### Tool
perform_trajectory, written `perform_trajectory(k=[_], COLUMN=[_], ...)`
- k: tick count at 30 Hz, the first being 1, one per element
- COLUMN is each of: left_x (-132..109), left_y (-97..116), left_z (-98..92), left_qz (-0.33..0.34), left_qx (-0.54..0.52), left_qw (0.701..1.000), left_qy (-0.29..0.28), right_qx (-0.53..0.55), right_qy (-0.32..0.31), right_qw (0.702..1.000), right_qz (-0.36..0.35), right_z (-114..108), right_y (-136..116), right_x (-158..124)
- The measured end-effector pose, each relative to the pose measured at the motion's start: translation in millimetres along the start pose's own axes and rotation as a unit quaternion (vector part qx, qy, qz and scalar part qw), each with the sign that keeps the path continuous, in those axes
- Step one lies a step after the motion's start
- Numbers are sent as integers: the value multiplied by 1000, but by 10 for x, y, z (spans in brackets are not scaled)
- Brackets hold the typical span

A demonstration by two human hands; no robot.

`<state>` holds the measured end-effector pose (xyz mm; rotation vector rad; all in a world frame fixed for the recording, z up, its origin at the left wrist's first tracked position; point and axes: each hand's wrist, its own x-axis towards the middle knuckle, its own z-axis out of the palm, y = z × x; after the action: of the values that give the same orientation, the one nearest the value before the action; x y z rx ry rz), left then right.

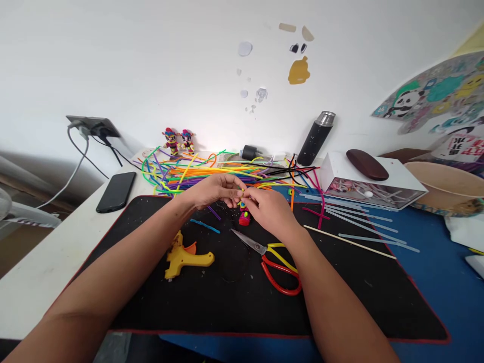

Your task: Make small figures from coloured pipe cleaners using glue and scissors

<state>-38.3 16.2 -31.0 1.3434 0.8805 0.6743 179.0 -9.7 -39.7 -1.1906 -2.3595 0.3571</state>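
Over the far part of the black mat, my left hand [222, 190] and my right hand [269, 207] meet with fingertips pinched. Between them is a small figure [244, 219], seemingly of pipe cleaners, with pink, yellow and blue parts. Its pink end hangs below my fingers; much of the rest is hidden by them. Scissors [257, 247] with red and yellow handles lie below my right hand, blades pointing left. A yellow glue gun [192, 259] lies below my left forearm, and a short blue pipe cleaner [204, 226] is just beyond it.
Behind my hands spreads a pile of coloured pipe cleaners [212, 174]. Two similar figures [177, 141] stand by the wall. A black phone [116, 192] lies left. Rightward are glue sticks [363, 222], a wooden stick [350, 242], a white box [370, 179] and a black flask [315, 138].
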Motion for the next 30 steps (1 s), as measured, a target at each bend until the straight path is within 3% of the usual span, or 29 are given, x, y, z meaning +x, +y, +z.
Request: perform_trajectory(k=[11, 18, 20, 22, 24, 26, 27, 30], left_x=[-23, -41, -1, 59, 118, 157, 169, 200], left_y=[63, 169, 306, 468, 604, 671, 675, 592], left_z=[21, -28, -187, -448, -782, -1139, -1308, -1730], left_qz=[3, -1, 27, 70, 67, 18, -27, -71], left_qx=[-59, -30, 15, 95, 184, 301, 368, 421], left_qw=[998, 999, 996, 974, 926, 855, 812, 767], left_qy=[35, 32, 84, 193, 323, 422, 453, 479], right_qx=[64, 83, 104, 120, 130, 135, 136, 132], right_qy=[17, 38, 54, 68, 75, 80, 83, 91], right_qw=[997, 996, 993, 990, 988, 987, 987, 987], right_qz=[27, 22, 27, 31, 34, 37, 36, 30], right_z=[-24, -8, 15, 34, 41, 34, 27, 11], right_y=[-47, -30, -18, -12, -14, -26, -35, -73], right_x=[7, 10, 9, 7, 5, 4, 3, -7])
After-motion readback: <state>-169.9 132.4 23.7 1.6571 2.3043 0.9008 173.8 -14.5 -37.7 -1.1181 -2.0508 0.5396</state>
